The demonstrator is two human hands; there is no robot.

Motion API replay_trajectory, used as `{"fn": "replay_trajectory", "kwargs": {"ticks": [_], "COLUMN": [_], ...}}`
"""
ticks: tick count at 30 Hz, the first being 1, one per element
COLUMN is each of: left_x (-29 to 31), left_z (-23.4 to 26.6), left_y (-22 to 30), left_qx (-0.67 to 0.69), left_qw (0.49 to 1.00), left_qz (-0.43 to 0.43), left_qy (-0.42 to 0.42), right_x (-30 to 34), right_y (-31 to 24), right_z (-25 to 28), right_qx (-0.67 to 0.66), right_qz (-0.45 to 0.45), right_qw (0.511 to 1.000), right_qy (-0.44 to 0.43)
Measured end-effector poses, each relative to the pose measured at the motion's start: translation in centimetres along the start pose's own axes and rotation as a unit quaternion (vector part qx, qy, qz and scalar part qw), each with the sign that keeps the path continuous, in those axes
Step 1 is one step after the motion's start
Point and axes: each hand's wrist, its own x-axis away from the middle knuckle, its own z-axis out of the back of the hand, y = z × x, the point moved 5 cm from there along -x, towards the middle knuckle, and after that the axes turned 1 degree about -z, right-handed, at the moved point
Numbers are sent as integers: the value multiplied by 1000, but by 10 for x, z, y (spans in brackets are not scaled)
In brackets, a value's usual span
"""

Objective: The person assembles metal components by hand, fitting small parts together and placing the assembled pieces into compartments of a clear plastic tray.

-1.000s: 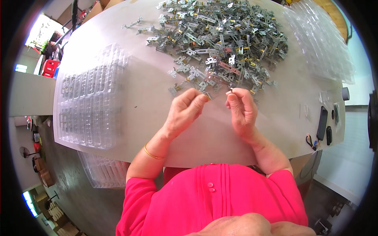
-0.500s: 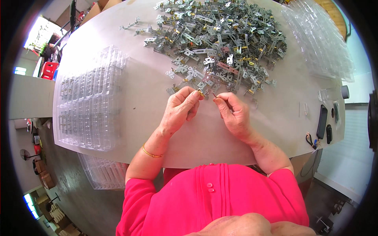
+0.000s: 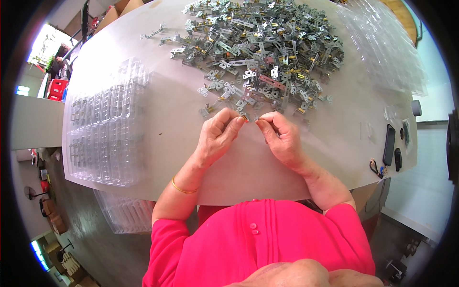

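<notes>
In front of the pile my left hand [image 3: 217, 135] is closed, thumb and forefinger pinching a small brass-and-silver metal part [image 3: 245, 117]. Close to its right, my right hand [image 3: 281, 138] is also closed in a pinch. What sits between those fingertips is too small to name. The two sets of fingertips nearly meet, with a narrow gap between them. Just beyond both hands spreads a large heap of small metal brackets [image 3: 267, 52], mostly silver, some with brass-coloured pieces and a few reddish ones.
Clear plastic compartment trays [image 3: 103, 129] lie on the table's left, some slots holding metal parts. More clear trays [image 3: 382, 52] are stacked at the far right. A black phone-like object [image 3: 389, 145] and cutters [image 3: 375, 166] lie at the right edge. Another tray stack [image 3: 125, 213] stands below the table edge.
My two hands have stayed close together, both still pinching. The fingertips have shifted slightly toward me. The whole view has moved a little as well.
</notes>
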Motion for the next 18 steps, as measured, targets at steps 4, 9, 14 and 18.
{"fn": "replay_trajectory", "kwargs": {"ticks": [4,9,14,18], "left_x": [0,2,2,4], "left_z": [-5,-2,-5,-11], "left_y": [5,2,7,10], "left_qx": [-30,-79,-83,-73], "left_qw": [999,996,995,991], "left_qz": [-22,-38,-54,-84], "left_qy": [-9,2,-24,-77], "right_x": [0,1,-3,-3], "right_y": [2,4,7,9], "right_z": [2,-5,-1,3], "right_qx": [-63,-156,-269,-230], "right_qz": [-51,-107,-147,-124], "right_qw": [996,979,944,956], "right_qy": [-37,-80,-124,-134]}}
